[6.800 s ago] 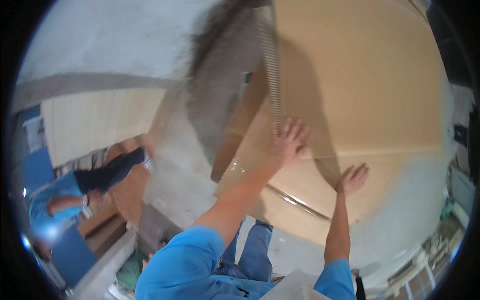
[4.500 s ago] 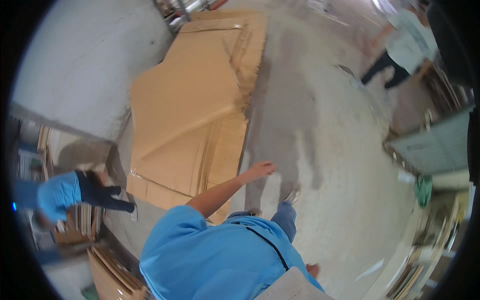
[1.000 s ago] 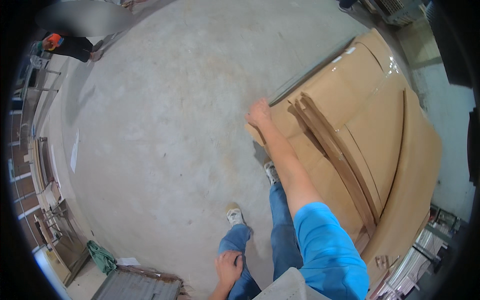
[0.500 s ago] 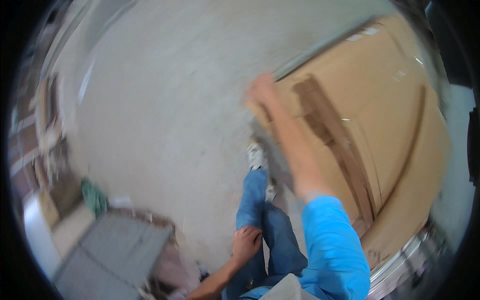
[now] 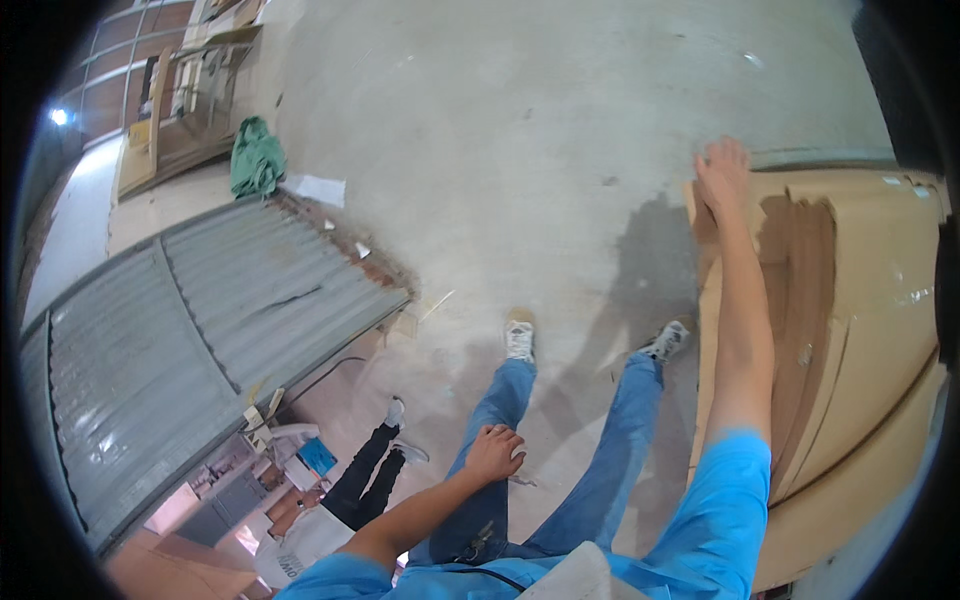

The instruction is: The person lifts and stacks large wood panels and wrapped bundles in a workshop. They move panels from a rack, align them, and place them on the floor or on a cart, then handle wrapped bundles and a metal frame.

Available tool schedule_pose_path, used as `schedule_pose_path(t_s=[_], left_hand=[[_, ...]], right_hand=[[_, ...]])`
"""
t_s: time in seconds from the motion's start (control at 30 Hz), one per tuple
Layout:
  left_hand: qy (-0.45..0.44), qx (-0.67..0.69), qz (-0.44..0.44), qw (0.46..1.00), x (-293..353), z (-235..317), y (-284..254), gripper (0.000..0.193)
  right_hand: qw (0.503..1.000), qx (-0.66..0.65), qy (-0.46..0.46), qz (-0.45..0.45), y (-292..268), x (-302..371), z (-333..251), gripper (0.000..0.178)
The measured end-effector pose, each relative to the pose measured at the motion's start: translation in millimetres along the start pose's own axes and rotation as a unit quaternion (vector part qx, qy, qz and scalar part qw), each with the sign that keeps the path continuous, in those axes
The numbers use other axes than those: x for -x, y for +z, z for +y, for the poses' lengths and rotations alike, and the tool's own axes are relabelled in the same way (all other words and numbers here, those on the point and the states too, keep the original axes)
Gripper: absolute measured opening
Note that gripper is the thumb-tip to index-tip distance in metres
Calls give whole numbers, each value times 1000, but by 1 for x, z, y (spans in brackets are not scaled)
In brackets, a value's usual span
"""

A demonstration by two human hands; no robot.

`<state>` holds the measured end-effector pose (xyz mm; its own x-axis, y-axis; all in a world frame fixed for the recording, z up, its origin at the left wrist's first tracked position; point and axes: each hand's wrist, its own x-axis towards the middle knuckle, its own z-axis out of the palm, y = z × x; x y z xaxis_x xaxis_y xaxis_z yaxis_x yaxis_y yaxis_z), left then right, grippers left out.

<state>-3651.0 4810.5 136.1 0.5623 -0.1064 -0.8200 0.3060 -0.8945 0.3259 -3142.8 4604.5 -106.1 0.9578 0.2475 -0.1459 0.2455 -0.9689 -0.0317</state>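
Observation:
At the right lies a stack of brown cardboard sheets (image 5: 880, 270), with darker brown pieces (image 5: 805, 250) showing on top. My right arm reaches forward over it. My right hand (image 5: 722, 178) is at the far left corner of the stack, its fingers curled over the edge and closed on the cardboard there; the fingertips show only in part. My left hand (image 5: 494, 453) rests on my left thigh (image 5: 490, 410), fingers apart and slightly bent over the jeans. A small pale spot shows by its fingers, too small to name.
Corrugated grey metal sheeting (image 5: 180, 320) spans the left. Beyond it lie a green cloth (image 5: 257, 158) and a white sheet (image 5: 318, 190). Below, at the lower left, another person (image 5: 310, 540) is near a cluttered work area. Bare concrete floor (image 5: 470, 170) stretches ahead.
The view has swung, so the cardboard sits farther right and the metal sheeting and other person show more. My feet are wider apart. My right hand stays at the cardboard corner, the left on my leg.

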Motion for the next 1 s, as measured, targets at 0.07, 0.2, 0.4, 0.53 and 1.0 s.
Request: schedule_pose_path(t_s=[0.07,0.2,0.4,0.53,1.0], left_hand=[[-3,50,16,999,6,-49,5,21],[-21,218,119,968,21,-105,-1,19],[19,247,92,965,7,-123,-57,20],[73,223,91,968,-13,-150,-119,23],[62,70,58,994,-191,-193,-527,28]], right_hand=[[983,-25,106,148,19,18,-45,47],[989,-41,123,67,15,29,-113,48],[981,-53,179,-58,-7,34,-152,73],[965,-124,226,-53,-9,32,-186,75],[647,-346,675,82,-97,-151,-115,85]])
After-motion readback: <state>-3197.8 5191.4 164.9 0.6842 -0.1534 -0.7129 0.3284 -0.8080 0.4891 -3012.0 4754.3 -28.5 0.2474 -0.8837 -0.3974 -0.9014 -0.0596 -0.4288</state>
